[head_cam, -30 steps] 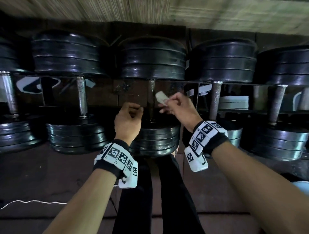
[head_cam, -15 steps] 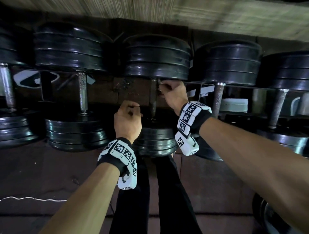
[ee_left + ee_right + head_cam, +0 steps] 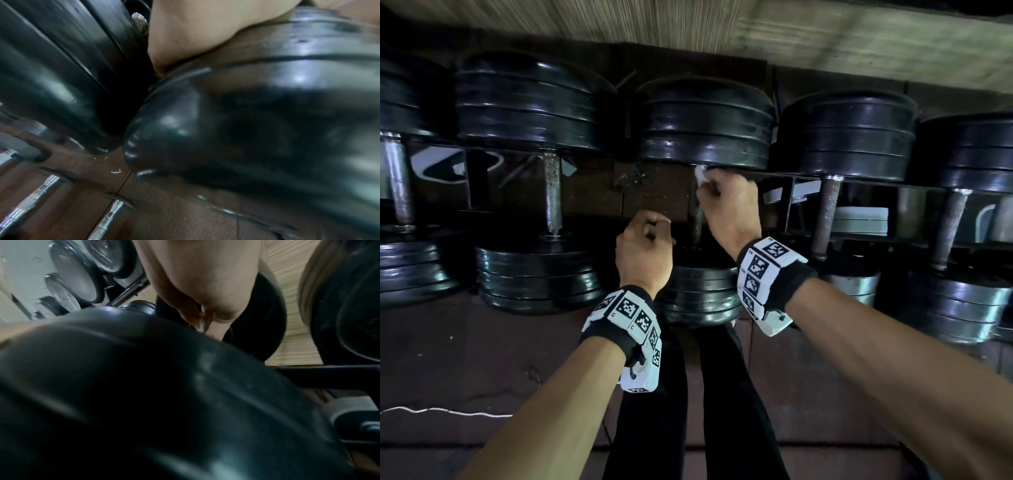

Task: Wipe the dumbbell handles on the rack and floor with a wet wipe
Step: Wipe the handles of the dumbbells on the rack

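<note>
Wet wipe: small white wad, at the top end of the middle dumbbell's handle, just under the upper stack of black plates. A sliver of it also shows between the fingers in the right wrist view.
Right hand: fingers curled tight round the wipe and the handle together, knuckles up against the plates.
Handle: bare metal shows below the right hand, running down to the lower plates.
Left hand: beside the same handle, lower down and to its left; fingers curled in. Whether they touch or hold anything, cannot tell.
Dumbbell position: middle one of a row resting across the bars of the rack, neighbours close on either side.
Neighbour handles: one to the left, one to the right, both uncovered.
Floor: dark brown tiles, thin white cable near the left edge.
Legs: black trousers, between the forearms.
</note>
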